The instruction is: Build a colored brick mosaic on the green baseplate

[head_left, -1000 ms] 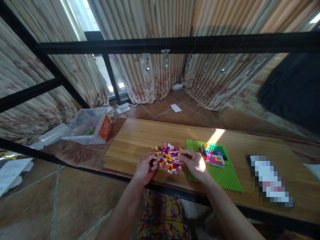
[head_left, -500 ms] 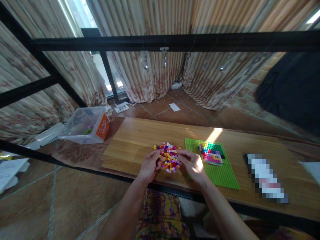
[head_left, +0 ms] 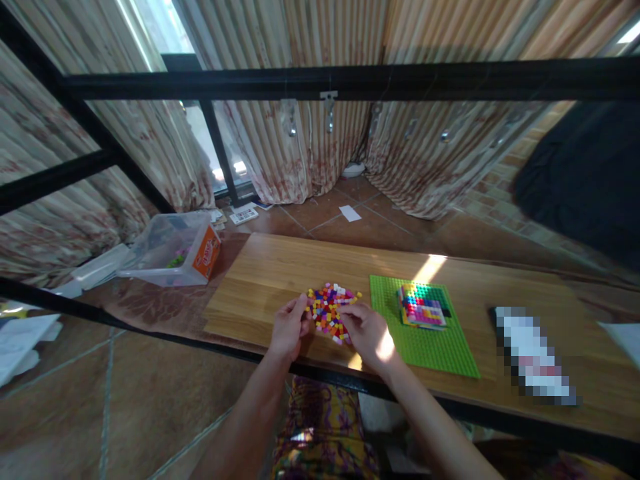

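Note:
A heap of small toy bricks [head_left: 327, 308] in yellow, red, orange, pink, white and purple lies on the wooden board. At its left edge is my left hand [head_left: 289, 330], thumb and fingers drawn together; whatever they may hold is too small to make out. My right hand [head_left: 369, 335] reaches over the heap's right side with fingertips pinched among the bricks, and what lies between them is hidden. To the right, a green baseplate [head_left: 425, 357] carries a low, multicoloured block of joined bricks [head_left: 424, 308].
The wooden board [head_left: 280, 260] lies on a dark-edged table. A blurred-out flat object [head_left: 535, 357] is at its right. A clear plastic bin [head_left: 165, 250] with an orange label stands left, a few pieces inside. A black metal bar [head_left: 350, 83] crosses ahead.
Both hands have shifted left. My right hand has moved away from the baseplate and further over the heap; my left hand has drawn slightly off the heap's left edge.

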{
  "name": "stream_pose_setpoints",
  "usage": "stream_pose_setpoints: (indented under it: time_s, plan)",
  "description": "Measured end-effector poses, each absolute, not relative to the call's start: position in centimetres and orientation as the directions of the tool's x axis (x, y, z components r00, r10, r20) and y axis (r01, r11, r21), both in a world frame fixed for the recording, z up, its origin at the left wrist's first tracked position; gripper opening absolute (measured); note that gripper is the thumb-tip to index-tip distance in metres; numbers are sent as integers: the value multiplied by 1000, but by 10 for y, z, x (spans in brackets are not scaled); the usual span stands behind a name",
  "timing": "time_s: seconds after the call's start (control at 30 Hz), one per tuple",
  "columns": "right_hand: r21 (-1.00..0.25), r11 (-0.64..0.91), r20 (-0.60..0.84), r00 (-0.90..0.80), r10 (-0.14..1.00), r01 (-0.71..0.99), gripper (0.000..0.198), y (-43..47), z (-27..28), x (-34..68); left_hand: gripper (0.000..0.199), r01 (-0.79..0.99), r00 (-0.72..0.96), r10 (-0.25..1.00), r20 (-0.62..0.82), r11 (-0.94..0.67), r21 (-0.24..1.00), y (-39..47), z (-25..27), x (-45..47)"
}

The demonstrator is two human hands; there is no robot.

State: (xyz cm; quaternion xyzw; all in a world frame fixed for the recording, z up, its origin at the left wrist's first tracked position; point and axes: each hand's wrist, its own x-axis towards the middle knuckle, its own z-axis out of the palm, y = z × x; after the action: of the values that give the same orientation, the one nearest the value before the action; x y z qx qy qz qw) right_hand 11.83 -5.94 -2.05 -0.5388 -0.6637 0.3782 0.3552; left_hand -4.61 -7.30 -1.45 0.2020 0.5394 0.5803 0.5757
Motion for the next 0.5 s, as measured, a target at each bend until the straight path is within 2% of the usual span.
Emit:
stream_pose_setpoints:
  time_s: [0.1, 0.2, 0.33, 0.4, 0.5]
  plan:
    - [-703, 301, 122, -307, 944, 645, 24, -56, -13, 103, 55, -379, -319, 867, -383, 254, 890, -72, -16, -50]
    - [-511, 383, 82, -400, 913, 769, 26, -55, -8, 91, 55, -291, -374, 851, -369, 270, 918, -72, -20, -52]
    - [-296, 446, 2, -467, 884, 845, 28, -53, -8, 81, 51, -104, -406, 860, -310, 294, 950, -72, -27, -53]
    - [-246, 449, -18, -468, 884, 859, 28, -51, -9, 79, 48, -14, -405, 872, -275, 295, 955, -71, -29, -53]
    - [-253, 440, -24, -460, 887, 862, 25, -48, -10, 79, 45, 48, -405, 879, -250, 294, 955, -71, -30, -54]
